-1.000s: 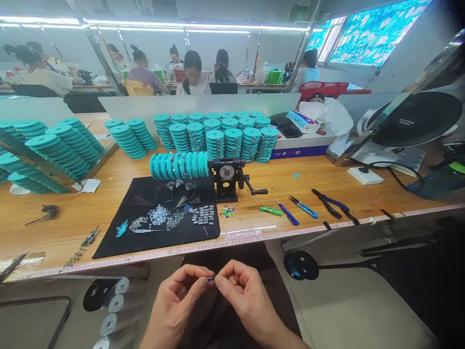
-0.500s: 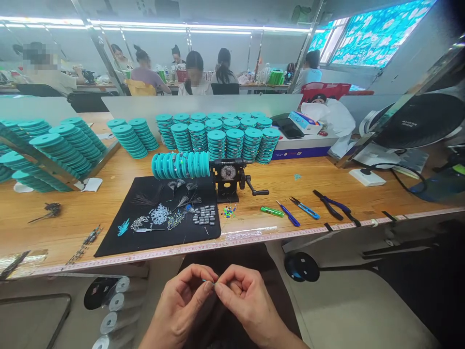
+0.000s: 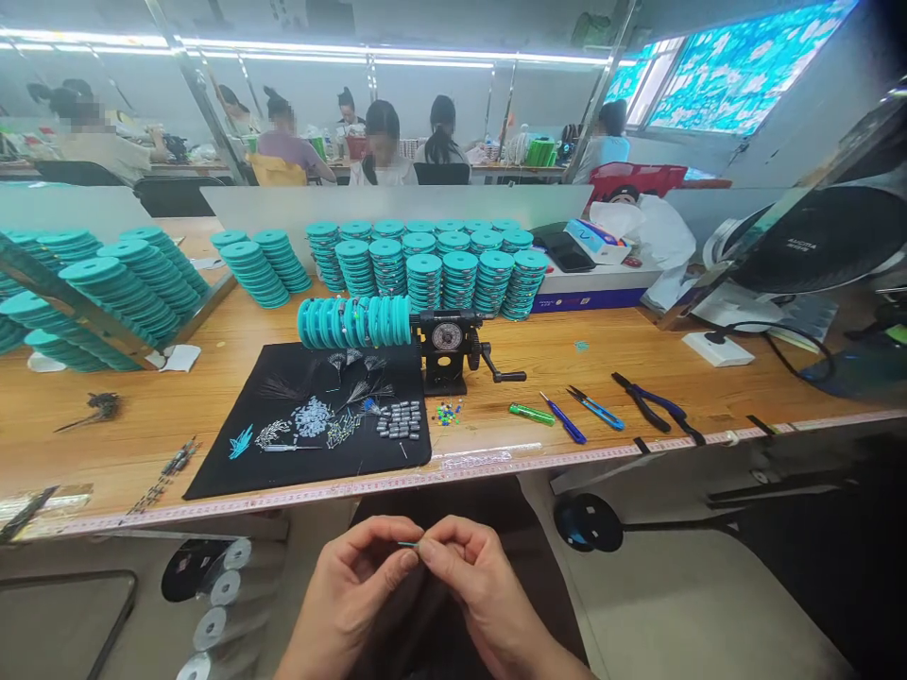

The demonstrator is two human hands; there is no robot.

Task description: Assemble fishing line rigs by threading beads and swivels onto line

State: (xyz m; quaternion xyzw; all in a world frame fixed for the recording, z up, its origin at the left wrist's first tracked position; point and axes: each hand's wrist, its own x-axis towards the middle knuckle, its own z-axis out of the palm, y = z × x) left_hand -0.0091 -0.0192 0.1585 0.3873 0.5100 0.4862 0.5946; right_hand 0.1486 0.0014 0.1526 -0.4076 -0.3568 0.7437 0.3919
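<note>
Both hands meet in front of the table's edge, over the dark lap. A thin teal piece [image 3: 409, 544] shows between the fingertips. My right hand [image 3: 471, 576] is closed, its thumb and index finger pinching the end of that piece. My left hand [image 3: 365, 581] is curled around the other end, thumb and index finger near it; whether they touch it is hard to tell. Beyond the hands lies a black mat [image 3: 233, 472] with small grey-blue beads [image 3: 312, 417], grey cylinders [image 3: 401, 420], teal strips [image 3: 241, 442] and fine wire bundles [image 3: 360, 389].
A hand-cranked winder [image 3: 445, 349] carries teal spools [image 3: 354, 322] behind the mat. More spool stacks [image 3: 423, 279] stand at the back. Right of the mat lie a green tube [image 3: 531, 414], a blue pen-like tool [image 3: 563, 418], snips [image 3: 595, 408] and pliers [image 3: 648, 401]. People sit beyond a low partition.
The left thumb and index finger have parted slightly, and more of the teal piece shows between the hands. The view has shifted a little.
</note>
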